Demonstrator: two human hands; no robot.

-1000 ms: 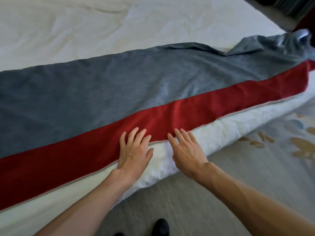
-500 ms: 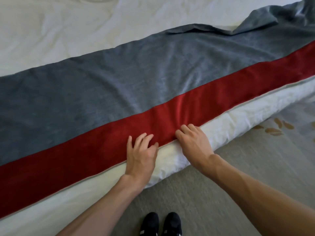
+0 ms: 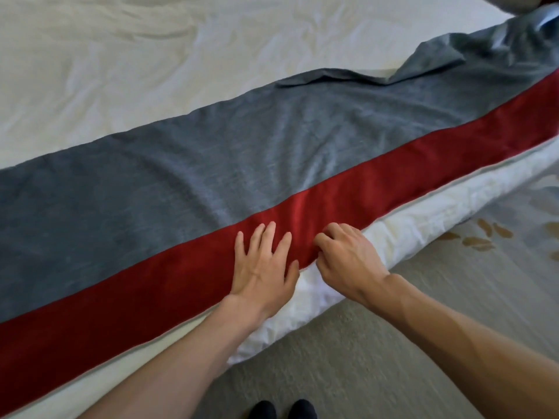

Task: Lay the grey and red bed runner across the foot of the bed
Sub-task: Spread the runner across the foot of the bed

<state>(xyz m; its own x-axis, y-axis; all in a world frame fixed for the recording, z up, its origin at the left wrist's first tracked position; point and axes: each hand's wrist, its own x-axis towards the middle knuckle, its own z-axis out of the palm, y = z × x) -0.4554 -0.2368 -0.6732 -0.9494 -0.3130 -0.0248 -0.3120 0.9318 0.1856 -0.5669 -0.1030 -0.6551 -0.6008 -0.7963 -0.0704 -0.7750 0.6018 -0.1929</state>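
The left hand has slid farther onto the red band, lying flat, while the right hand pinches the near hem of the bed runner stretched across the foot of the bed; best to tug gently, smoothing toward the bunched far-right end.

A beige carpet is lying at five o'clock, showing brown leaf prints at three o'clock. Black shoes are standing at six o'clock.

Bedroom, likely hotel: made bed with white duvet, decorative runner, leaf-patterned carpet.
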